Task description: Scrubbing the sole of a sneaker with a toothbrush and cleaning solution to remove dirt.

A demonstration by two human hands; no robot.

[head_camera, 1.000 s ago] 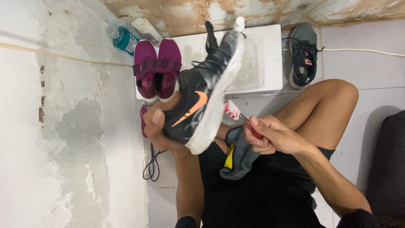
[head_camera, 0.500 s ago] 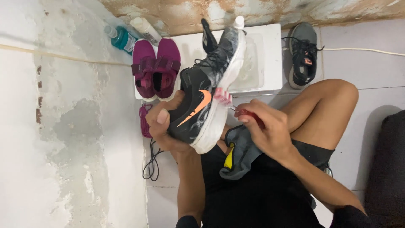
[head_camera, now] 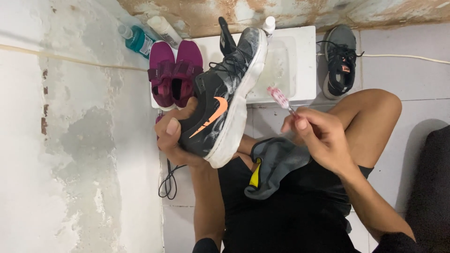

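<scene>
Shoes and washing items, counted

There were four shoes: one black sneaker (head_camera: 220, 107), two magenta shoes (head_camera: 174, 70), one grey sneaker (head_camera: 340, 61); one toothbrush (head_camera: 281, 99); three bottles (head_camera: 136, 40); one white basin (head_camera: 286, 65).

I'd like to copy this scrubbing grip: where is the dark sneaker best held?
Grip the dark sneaker at its heel end, from the upper's side, as the left hand does: the white sole edge faces the toothbrush in the right hand, probably easiest to scrub.
</scene>
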